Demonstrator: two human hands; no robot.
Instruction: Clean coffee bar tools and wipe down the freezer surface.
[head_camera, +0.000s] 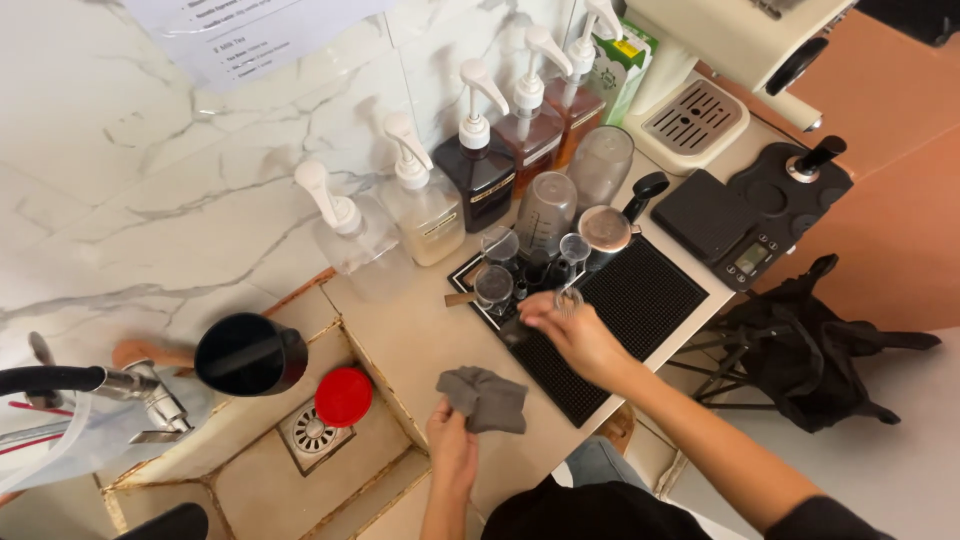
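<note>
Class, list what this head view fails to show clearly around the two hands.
- Right hand: small clear glass partly hidden by fingers; its grip is unclear.
- Left hand: grey cloth covers the fingertips.
- Tap: cut off by the left edge.
- Scale display: too small.

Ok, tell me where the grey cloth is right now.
The crumpled grey cloth is low in the head view, held in the left hand over the beige counter, between the sink's round red lid and the black rubber mat.

The right hand (575, 335) covered most of the small clear glass (568, 300) it gripped. The cream-coloured espresso machine (740, 35) ran off the top edge. The small digital scale's grey display (750, 258) was too small to read.
</note>
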